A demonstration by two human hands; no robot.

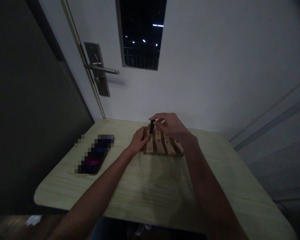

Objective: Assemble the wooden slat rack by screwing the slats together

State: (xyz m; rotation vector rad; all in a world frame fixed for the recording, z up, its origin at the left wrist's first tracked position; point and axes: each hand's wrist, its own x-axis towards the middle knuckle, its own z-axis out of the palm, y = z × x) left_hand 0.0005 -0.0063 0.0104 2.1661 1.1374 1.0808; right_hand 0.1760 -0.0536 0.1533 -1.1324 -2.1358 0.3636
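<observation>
A small wooden slatted piece (165, 146), like a miniature pallet, lies near the far edge of the pale wood table (150, 186). My left hand (139, 140) rests against its left side, fingers curled on the leftmost slat. My right hand (171, 126) hovers over the slats and pinches a small black tool (152, 126), held upright with its tip down at the left slats.
A phone (95, 155) with a blurred-out screen lies on the table to the left. Behind the table stands a white door with a metal lever handle (102, 69) and a narrow dark window (141, 33). A dark wall fills the left side.
</observation>
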